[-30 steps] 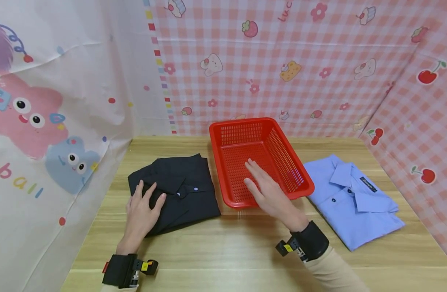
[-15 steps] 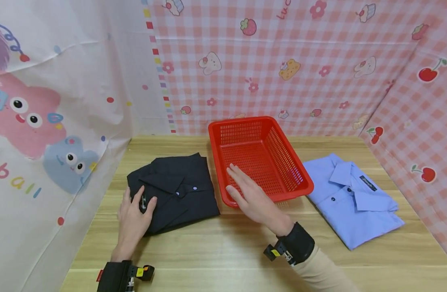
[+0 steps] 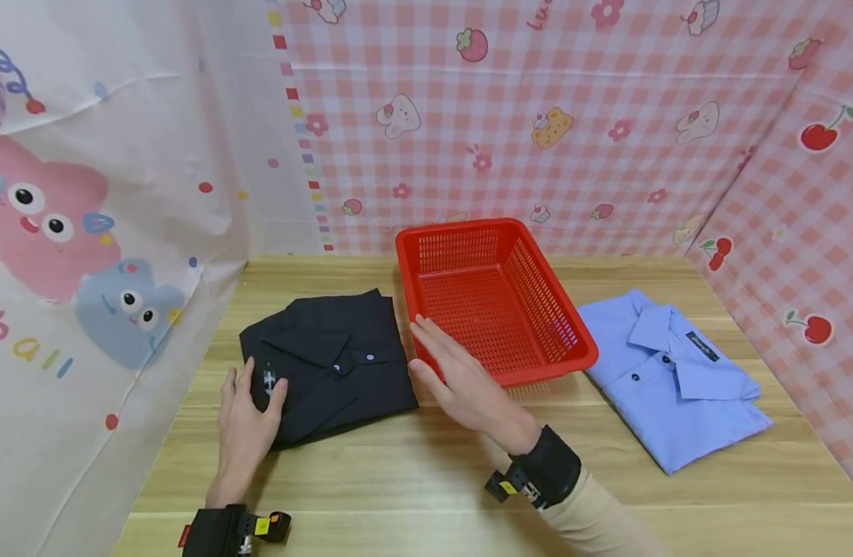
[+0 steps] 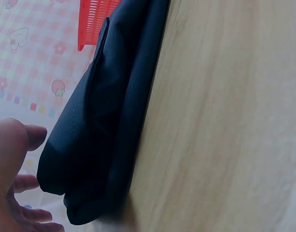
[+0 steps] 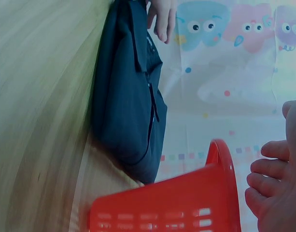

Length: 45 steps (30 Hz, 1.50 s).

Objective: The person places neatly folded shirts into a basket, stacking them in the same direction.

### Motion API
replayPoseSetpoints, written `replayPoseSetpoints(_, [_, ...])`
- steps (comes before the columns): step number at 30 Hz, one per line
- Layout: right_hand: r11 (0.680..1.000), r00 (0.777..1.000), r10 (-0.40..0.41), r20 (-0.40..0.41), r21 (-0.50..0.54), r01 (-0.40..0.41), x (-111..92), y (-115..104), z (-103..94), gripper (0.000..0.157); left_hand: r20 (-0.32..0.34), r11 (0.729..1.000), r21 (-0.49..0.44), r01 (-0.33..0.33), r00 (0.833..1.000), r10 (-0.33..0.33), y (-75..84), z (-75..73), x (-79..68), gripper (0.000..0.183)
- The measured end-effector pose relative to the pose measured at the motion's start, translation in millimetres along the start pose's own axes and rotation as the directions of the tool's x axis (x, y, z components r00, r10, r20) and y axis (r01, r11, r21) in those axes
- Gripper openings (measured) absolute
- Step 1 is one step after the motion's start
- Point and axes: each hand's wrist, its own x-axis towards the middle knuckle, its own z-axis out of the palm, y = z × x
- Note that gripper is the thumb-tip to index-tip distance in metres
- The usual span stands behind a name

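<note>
The black dress shirt lies folded on the left half of the wood-grain desk, in from its left edge, with its collar toward that edge. The left hand is at the shirt's left side, by the neck label, its thumb spread wide from loosely bent fingers; it grips nothing. Whether a fingertip touches the cloth I cannot tell. The right hand holds nothing either: its fingers are straight and close together, and the right wrist view shows it above the rim of the red plastic basket, apart from it. That basket stands between the two shirts, toward the desk's back edge; the folded light blue dress shirt lies near the right edge.

The step in hand looks to be getting both hands set around the black shirt. To do it well, I would bring the right hand low to the side facing the basket, without knocking the rim, and slip flat fingers under the lowest layer on both sides. Thumbs should rest lightly on top, since pinching only the collar or upper layer could open the fold.
</note>
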Motion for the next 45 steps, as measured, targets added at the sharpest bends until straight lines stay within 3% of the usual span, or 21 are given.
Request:
replayPoseSetpoints(21, [0.995,0.996,-0.091,-0.006,0.045,0.091,-1,-13,23.1,0.063,-0.055,0.980,-0.137,0.142,0.987,-0.151,-9.9,0.2,-12.8,0.084])
replayPoseSetpoints(30, [0.995,0.995,-0.084,0.048,0.063,0.081,-4,-17,33.5,0.066,-0.017,0.928,-0.290,0.234,0.968,-0.250,-8.3,-0.6,-15.6,0.088])
replayPoseSetpoints(45, [0.971,0.971,-0.236,0.036,-0.024,0.237,-8,-20,52.7,0.066,0.003,0.911,-0.333,0.243,0.967,-0.257,-6.8,3.5,-18.0,0.088])
